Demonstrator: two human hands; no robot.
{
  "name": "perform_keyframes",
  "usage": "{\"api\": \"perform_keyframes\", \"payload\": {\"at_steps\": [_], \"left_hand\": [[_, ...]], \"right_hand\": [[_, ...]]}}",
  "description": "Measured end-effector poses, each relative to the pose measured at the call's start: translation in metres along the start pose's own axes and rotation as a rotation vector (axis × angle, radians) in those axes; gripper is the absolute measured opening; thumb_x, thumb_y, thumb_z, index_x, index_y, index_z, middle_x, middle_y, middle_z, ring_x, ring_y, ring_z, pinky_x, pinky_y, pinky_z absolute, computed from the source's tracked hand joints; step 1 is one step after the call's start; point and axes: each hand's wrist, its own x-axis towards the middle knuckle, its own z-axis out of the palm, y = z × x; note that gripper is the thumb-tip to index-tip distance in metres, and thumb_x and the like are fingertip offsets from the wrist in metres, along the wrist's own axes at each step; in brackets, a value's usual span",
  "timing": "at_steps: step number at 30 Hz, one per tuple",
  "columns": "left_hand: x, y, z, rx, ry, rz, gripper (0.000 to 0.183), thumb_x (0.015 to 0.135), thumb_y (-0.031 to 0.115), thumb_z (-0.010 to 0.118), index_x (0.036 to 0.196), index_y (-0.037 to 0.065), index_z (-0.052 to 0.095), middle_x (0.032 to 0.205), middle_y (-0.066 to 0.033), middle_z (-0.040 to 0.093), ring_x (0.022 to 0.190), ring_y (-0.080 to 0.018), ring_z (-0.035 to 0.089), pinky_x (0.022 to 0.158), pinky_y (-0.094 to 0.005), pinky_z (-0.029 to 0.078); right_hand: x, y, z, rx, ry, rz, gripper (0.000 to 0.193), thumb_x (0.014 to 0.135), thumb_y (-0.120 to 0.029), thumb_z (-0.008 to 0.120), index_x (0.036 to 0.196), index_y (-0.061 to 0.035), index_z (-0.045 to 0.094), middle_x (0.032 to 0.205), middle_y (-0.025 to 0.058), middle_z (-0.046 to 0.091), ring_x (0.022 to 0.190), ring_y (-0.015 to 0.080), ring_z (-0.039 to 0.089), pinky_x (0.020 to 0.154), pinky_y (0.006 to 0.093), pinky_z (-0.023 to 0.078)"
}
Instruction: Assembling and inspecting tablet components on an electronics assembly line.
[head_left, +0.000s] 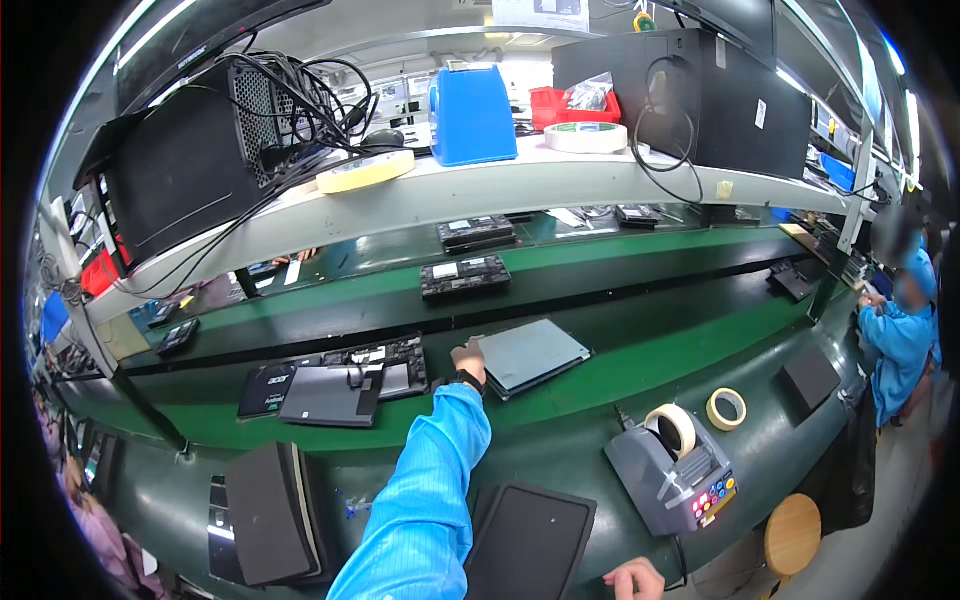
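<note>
My left hand [468, 362] reaches forward and grips the left edge of a closed grey laptop [533, 355], which lies on the green strip of the bench. Left of that hand are opened laptop parts: a dark panel [332, 394], a black screen [265, 390] and a base with exposed insides [405, 352]. Under my left forearm lies a flat black tray-like panel [535, 540], partly covered by the sleeve. My right hand [635, 578] shows at the lower edge with fingers curled in and nothing visible in them. It is nearest to a grey tape dispenser [655, 480].
A tape roll [726, 409] and a dark block [809, 378] lie to the right. Black foam pads [268, 515] are stacked at left. A shelf [500, 190] carrying computer cases and cables crosses above. A wooden stool [793, 533] and a co-worker in blue [900, 330] are at right.
</note>
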Motion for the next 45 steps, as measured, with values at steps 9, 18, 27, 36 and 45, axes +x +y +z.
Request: {"api": "perform_keyframes", "payload": {"at_steps": [9, 18, 27, 36, 45], "left_hand": [[-0.021, 0.061, -0.161, 0.604, 0.145, 0.250, 0.027, 0.086, 0.021, 0.054, 0.099, -0.003, 0.058, 0.107, -0.0216, 0.058, 0.105, -0.0414, 0.054, 0.085, -0.0476, 0.046], [-0.233, 0.109, -0.456, -0.001, 0.238, 0.201, 0.005, 0.089, 0.005, 0.055, 0.086, 0.001, 0.053, 0.078, -0.0007, 0.054, 0.070, -0.0100, 0.060, 0.055, -0.0210, 0.051], [-0.455, 0.007, -0.508, -0.240, 0.688, -0.100, 0.004, 0.092, 0.004, 0.054, 0.091, 0.003, 0.051, 0.077, -0.0071, 0.058, 0.061, -0.0105, 0.054, 0.060, -0.0228, 0.048], [-0.534, -0.039, -0.450, -0.466, 0.826, -0.393, 0.006, 0.090, 0.008, 0.058, 0.089, 0.003, 0.055, 0.073, -0.0045, 0.056, 0.062, -0.0100, 0.053, 0.059, -0.0221, 0.046], [-0.566, -0.033, -0.437, -0.661, 0.913, -0.312, 0.006, 0.092, 0.009, 0.054, 0.093, 0.004, 0.051, 0.074, -0.0049, 0.053, 0.063, -0.0110, 0.052, 0.056, -0.0231, 0.045]], "right_hand": [[0.170, -0.083, 0.148, 0.506, 0.016, -0.367, 0.013, 0.090, -0.003, 0.050, 0.079, 0.0025, 0.055, 0.071, 0.0114, 0.057, 0.063, 0.0187, 0.055, 0.058, 0.0287, 0.044], [0.289, 0.029, 0.407, -0.263, -0.400, 0.205, 0.046, 0.080, -0.040, 0.058, 0.095, 0.0035, 0.063, 0.104, 0.0268, 0.062, 0.101, 0.0394, 0.060, 0.090, 0.0449, 0.046], [0.318, 0.047, 0.496, -0.556, -0.674, -0.001, 0.071, 0.065, -0.053, 0.077, 0.105, 0.0044, 0.065, 0.113, 0.0227, 0.061, 0.107, 0.0338, 0.059, 0.091, 0.0362, 0.046], [0.275, 0.002, 0.494, 0.914, -0.680, 0.806, 0.028, 0.091, -0.008, 0.054, 0.117, 0.0018, 0.050, 0.116, 0.0127, 0.052, 0.108, 0.0301, 0.053, 0.081, 0.0499, 0.056], [0.250, 0.029, 0.485, 1.105, -0.521, 0.784, 0.031, 0.091, -0.007, 0.052, 0.119, 0.0050, 0.046, 0.119, 0.0189, 0.050, 0.110, 0.0355, 0.053, 0.086, 0.0529, 0.053]]}}
